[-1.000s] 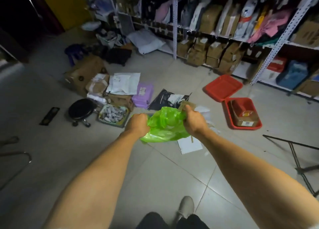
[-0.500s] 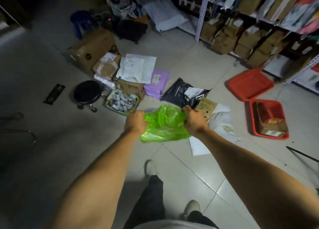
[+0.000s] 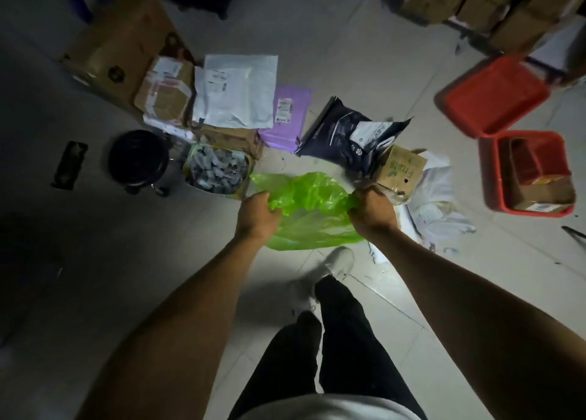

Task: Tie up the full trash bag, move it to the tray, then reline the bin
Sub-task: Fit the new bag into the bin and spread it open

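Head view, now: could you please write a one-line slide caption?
Both hands, left and right, grip a green plastic bag above a parcel-strewn floor.

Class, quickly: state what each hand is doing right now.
Left hand: closed, gripping the thin green plastic bag.
Right hand: closed, gripping the same bag's other side.

Two hands, left (image 3: 258, 213) and right (image 3: 372, 210), at center. One green bag (image 3: 312, 210) between. Two red trays (image 3: 491, 94) (image 3: 486, 172) at two and three o'clock. One purple parcel (image 3: 285, 117), one black mailer (image 3: 345, 134) at twelve. One black stool (image 3: 138, 156) at nine.
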The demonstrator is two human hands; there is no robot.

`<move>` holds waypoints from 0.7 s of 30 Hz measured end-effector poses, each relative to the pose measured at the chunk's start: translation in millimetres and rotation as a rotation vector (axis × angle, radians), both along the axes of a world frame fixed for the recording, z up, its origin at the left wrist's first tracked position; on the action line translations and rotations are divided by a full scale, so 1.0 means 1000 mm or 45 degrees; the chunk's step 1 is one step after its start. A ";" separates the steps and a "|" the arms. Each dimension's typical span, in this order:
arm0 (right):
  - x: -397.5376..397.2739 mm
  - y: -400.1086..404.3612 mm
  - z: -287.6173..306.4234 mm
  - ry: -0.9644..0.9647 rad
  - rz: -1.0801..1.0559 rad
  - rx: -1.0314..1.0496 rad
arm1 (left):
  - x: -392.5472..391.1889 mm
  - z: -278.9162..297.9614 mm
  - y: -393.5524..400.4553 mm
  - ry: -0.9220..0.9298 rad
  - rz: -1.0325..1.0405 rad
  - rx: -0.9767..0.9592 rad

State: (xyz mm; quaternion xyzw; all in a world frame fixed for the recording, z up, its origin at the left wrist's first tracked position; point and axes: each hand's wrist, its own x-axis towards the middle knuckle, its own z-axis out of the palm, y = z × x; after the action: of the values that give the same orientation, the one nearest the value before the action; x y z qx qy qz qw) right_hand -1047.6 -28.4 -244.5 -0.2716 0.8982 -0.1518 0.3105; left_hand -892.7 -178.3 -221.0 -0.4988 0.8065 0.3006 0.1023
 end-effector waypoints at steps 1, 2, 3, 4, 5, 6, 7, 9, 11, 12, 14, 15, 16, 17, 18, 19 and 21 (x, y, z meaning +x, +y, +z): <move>-0.006 -0.006 -0.011 -0.026 -0.010 -0.003 | -0.008 -0.010 -0.006 0.001 0.003 0.022; -0.012 -0.012 -0.022 -0.055 -0.024 -0.007 | -0.015 -0.020 -0.012 -0.003 0.010 0.047; -0.018 -0.017 -0.034 -0.084 -0.046 -0.010 | -0.023 -0.031 -0.018 -0.010 0.011 0.070; -0.023 -0.022 -0.044 -0.114 -0.074 -0.008 | -0.030 -0.042 -0.023 -0.024 0.012 0.091; -0.026 -0.026 -0.054 -0.143 -0.103 -0.002 | -0.035 -0.053 -0.027 -0.038 0.017 0.113; -0.030 -0.031 -0.064 -0.172 -0.143 0.003 | -0.040 -0.064 -0.031 -0.049 0.020 0.135; -0.033 -0.035 -0.074 -0.201 -0.187 0.004 | -0.044 -0.076 -0.035 -0.054 0.020 0.159; -0.034 -0.045 -0.094 -0.278 -0.278 0.010 | -0.051 -0.097 -0.044 -0.055 0.035 0.220; -0.033 -0.054 -0.115 -0.361 -0.353 0.017 | -0.056 -0.120 -0.052 -0.029 0.064 0.298; -0.032 -0.058 -0.127 -0.401 -0.398 0.014 | -0.059 -0.132 -0.056 -0.014 0.064 0.342; -0.031 -0.068 -0.150 -0.499 -0.517 0.002 | -0.063 -0.159 -0.062 -0.009 0.040 0.421; -0.030 -0.073 -0.163 -0.547 -0.588 -0.016 | -0.064 -0.175 -0.067 -0.021 0.018 0.449; -0.029 -0.078 -0.177 -0.586 -0.652 -0.040 | -0.065 -0.190 -0.071 -0.038 -0.011 0.468; -0.026 -0.082 -0.192 -0.617 -0.706 -0.055 | -0.064 -0.206 -0.075 -0.061 -0.039 0.487; -0.024 -0.085 -0.208 -0.641 -0.750 -0.063 | -0.064 -0.221 -0.079 -0.086 -0.073 0.508; -0.022 -0.088 -0.223 -0.666 -0.789 -0.071 | -0.064 -0.238 -0.082 -0.100 -0.098 0.533; -0.018 -0.095 -0.253 -0.715 -0.877 -0.071 | -0.065 -0.271 -0.086 -0.126 -0.129 0.592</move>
State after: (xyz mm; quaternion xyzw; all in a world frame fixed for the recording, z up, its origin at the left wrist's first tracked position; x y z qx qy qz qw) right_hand -1065.2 -123.4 -497.6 0.0871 0.8128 -0.3384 0.4661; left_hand -957.5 -264.8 -492.2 -0.4350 0.7336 0.4477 0.2686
